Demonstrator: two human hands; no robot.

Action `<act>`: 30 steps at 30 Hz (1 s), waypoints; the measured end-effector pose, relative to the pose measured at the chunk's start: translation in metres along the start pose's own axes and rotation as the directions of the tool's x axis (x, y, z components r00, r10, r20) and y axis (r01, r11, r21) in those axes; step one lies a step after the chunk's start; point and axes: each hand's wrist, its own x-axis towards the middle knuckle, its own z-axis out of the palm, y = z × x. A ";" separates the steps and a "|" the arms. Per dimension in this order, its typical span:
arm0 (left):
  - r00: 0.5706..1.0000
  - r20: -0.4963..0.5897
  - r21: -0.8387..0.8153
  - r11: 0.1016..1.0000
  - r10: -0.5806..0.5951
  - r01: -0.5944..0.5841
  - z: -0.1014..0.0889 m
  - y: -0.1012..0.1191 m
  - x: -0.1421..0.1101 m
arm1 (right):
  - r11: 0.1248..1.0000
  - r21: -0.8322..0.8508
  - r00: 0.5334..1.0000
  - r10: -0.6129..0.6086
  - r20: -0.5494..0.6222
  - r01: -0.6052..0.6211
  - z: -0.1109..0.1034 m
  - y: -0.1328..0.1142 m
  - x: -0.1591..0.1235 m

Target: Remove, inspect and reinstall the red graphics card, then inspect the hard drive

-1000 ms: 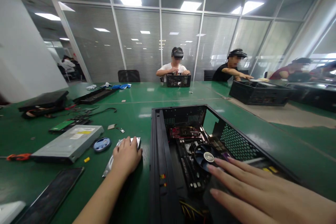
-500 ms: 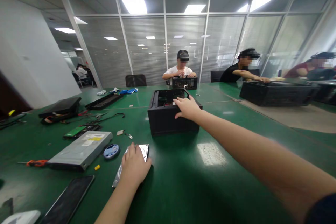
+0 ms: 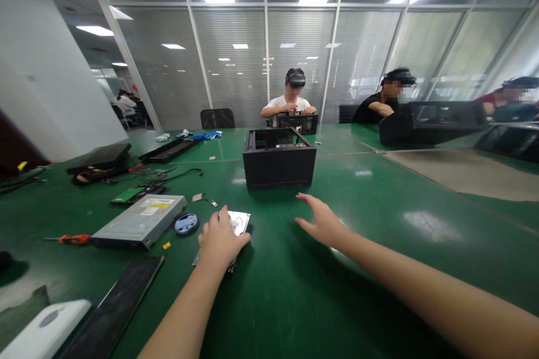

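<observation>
Left hand [image 3: 221, 238]: narrowed around a silver hard drive [image 3: 239, 223], fingers across the top and thumb at the right edge; far corner exposed, near end partly hidden beneath the palm. Lifted or resting, impossible to tell. Right hand [image 3: 322, 223]: wide, thumb and fingers parted, holding nothing, well apart from the left, over the green tabletop [image 3: 269, 291]. Between the two hands, a continuous stretch of tabletop; more of the same surface to the right of the right hand. Beyond both hands, a black computer case [image 3: 279, 168], upright, open at the top, with lower front edge just past the right fingertips and apart from them. Left of the left hand, in outward order: blue round object [image 3: 186, 224], small yellow piece [image 3: 167, 245], silver optical drive [image 3: 141, 221] with squared edges, and orange-handled screwdriver [image 3: 76, 239]. Nearer and left of the left forearm, a long dark panel [image 3: 118, 303] beside a white object [image 3: 46, 328] with a grey oval mark, unreadable. On top of the optical drive, a white-and-yellow label [image 3: 156, 207], print too small to read. Farther left, a green circuit board [image 3: 135, 195]. Across the table, a person in a white shirt [image 3: 275, 105] at another case [image 3: 309, 123].
</observation>
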 end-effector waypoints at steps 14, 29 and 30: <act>0.912 0.254 -0.939 -0.143 0.322 0.313 0.001 0.092 -0.069 | 0.045 0.820 0.808 -0.148 0.570 -0.571 0.004 -0.011 -0.072; 0.928 0.241 -0.962 0.196 0.283 0.190 0.033 0.077 -0.050 | 0.212 0.883 0.908 0.106 0.406 -0.420 0.009 -0.009 -0.069; 0.926 0.256 -0.961 0.181 0.276 0.211 0.034 0.077 -0.049 | 0.254 0.869 0.905 0.094 0.415 -0.425 0.009 -0.010 -0.068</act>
